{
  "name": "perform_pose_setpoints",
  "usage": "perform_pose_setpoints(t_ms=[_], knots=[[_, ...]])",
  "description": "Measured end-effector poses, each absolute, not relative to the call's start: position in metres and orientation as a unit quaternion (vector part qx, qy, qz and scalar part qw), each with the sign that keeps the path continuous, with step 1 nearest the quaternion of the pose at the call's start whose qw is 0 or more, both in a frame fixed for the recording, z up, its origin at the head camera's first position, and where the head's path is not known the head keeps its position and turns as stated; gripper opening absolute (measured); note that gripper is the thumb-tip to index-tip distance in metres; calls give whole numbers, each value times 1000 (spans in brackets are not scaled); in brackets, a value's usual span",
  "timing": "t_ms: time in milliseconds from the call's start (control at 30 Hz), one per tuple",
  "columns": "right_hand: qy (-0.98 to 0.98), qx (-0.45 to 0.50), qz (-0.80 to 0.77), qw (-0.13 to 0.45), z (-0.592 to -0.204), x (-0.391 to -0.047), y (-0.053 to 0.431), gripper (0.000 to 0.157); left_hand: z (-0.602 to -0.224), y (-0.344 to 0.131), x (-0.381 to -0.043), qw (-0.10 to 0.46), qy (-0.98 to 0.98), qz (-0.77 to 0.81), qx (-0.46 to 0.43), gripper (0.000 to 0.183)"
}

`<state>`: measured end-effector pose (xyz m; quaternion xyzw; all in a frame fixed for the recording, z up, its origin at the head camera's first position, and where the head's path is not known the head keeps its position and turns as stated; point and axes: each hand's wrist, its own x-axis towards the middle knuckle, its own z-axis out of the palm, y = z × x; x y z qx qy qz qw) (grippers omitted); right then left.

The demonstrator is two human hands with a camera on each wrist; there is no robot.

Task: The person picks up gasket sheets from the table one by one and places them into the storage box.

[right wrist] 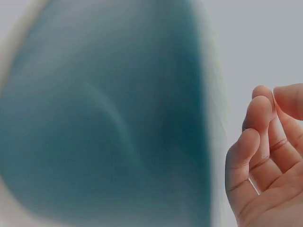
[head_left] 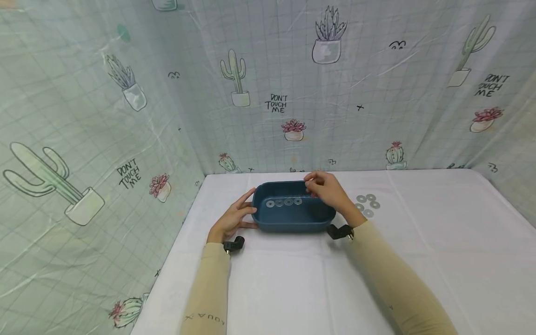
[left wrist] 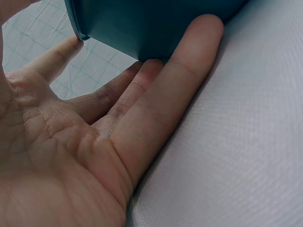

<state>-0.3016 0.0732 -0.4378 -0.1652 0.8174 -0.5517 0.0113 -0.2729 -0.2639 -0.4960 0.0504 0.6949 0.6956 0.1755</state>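
A dark blue rectangular bin (head_left: 293, 227) with rounded corners stands on the white table. Inside it, several flat grey washers (head_left: 279, 203) lie in a row. My left hand (head_left: 231, 218) is at the bin's left end, its spread, nearly straight fingers touching the outside wall; the left wrist view shows the lowest finger (left wrist: 165, 99) along the table. Over the bin's right part hovers my right hand (head_left: 328, 190), thumb and index fingertips together. In the right wrist view those fingertips meet at the right edge; I cannot tell whether they pinch a washer.
More grey washers (head_left: 371, 197) lie loosely grouped on the table, right of the bin and partly behind the right wrist. The white tablecloth (head_left: 284, 279) spreads in front of the bin. A cactus-print curtain (head_left: 268, 70) hangs behind and along the left.
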Motion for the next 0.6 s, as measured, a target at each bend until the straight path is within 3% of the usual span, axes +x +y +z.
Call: perform_pose_setpoints(t_ms=[200, 600], knots=[[820, -72, -567, -15, -431, -295, 131, 32, -494, -264, -273, 179, 695, 694, 52, 74], [849, 43, -524, -50, -455, -286, 220, 38, -497, -264, -273, 173, 694, 697, 50, 72]])
